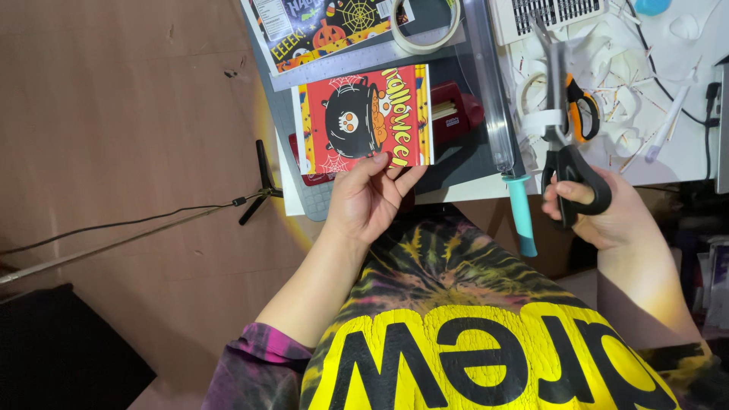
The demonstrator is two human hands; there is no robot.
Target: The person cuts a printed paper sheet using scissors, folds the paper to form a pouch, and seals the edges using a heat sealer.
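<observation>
Left hand is pinching the red printed card by its lower edge above the tabletop, grip pressed together. Right hand is gripping black-handled scissors, fingers closed through the loops. Risks: thin card sagging sideways; blades snagging paper scraps beyond.

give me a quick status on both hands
Left hand pinching red printed paper card. Right hand gripping black-handled scissors. Orange-handled scissors lying alongside.
</observation>
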